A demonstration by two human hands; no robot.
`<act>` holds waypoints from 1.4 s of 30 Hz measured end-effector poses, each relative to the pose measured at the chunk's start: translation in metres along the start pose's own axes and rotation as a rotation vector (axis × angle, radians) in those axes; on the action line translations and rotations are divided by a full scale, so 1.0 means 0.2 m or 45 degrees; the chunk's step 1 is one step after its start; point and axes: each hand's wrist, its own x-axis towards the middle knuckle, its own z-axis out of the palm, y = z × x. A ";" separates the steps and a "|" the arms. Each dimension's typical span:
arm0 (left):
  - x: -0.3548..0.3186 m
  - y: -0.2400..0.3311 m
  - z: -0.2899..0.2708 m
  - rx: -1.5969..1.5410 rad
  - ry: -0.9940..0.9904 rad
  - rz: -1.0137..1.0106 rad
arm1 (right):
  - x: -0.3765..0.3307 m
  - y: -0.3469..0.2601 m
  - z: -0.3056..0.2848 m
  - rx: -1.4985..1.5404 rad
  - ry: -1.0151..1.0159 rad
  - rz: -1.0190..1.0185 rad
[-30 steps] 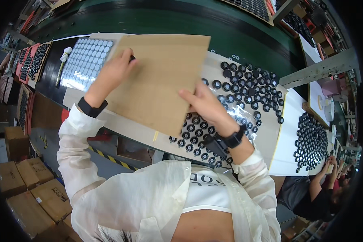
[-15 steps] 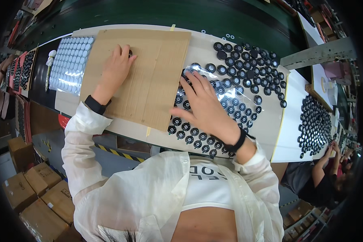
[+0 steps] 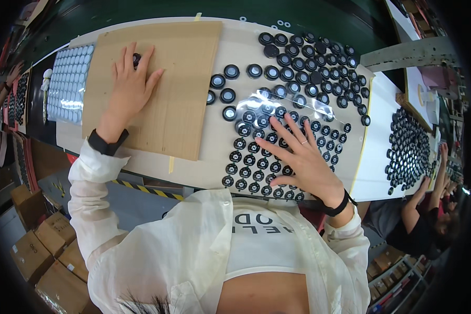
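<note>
A cardboard sheet (image 3: 178, 94) is lying on the desk (image 3: 212, 141), carrying a black piece (image 3: 136, 60) between fingers of the left hand (image 3: 126, 88), which is resting wide. The right hand (image 3: 311, 167), also wide, is covering some black round parts (image 3: 275, 167).

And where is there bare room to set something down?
On the cardboard sheet, right of the left hand, and on the beige work surface between that sheet and the lower black round parts. Crowded: under and around the right hand.
</note>
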 end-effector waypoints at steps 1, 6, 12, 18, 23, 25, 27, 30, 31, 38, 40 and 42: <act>0.02 0.07 -0.05 -0.033 -0.021 0.042 | 0.00 0.01 0.00 0.011 -0.001 -0.012; 0.14 0.49 -0.23 -0.369 -0.088 0.249 | 0.04 0.01 -0.01 0.043 0.026 -0.024; 0.28 0.61 -0.14 -0.443 -0.317 0.314 | 0.05 0.00 0.02 0.064 0.110 -0.033; 0.38 0.58 -0.08 -0.824 -0.288 0.282 | 0.06 0.01 0.03 0.132 0.139 -0.015; 0.42 0.58 -0.21 -0.810 -0.248 -0.013 | 0.12 0.00 0.02 0.184 0.170 -0.092; 0.41 0.65 -0.22 -0.887 -0.106 0.367 | 0.15 0.00 0.02 0.192 0.202 -0.117; 0.39 0.76 -0.25 -0.890 -0.297 0.270 | 0.17 0.01 0.02 0.199 0.259 -0.142; 0.36 0.88 -0.21 -0.845 -0.315 0.524 | 0.12 0.07 -0.06 0.396 0.352 -0.162; 0.35 0.92 -0.18 -0.845 -0.310 0.498 | 0.07 0.13 -0.13 0.458 0.281 -0.052; 0.40 1.27 -0.04 -0.919 -0.264 1.071 | -0.07 0.51 -0.28 0.275 0.649 0.419; 0.42 1.31 0.00 -0.906 -0.259 1.065 | -0.06 0.57 -0.28 0.323 0.607 0.381; 0.41 1.32 0.03 -0.873 -0.268 1.046 | -0.06 0.60 -0.30 0.368 0.530 0.426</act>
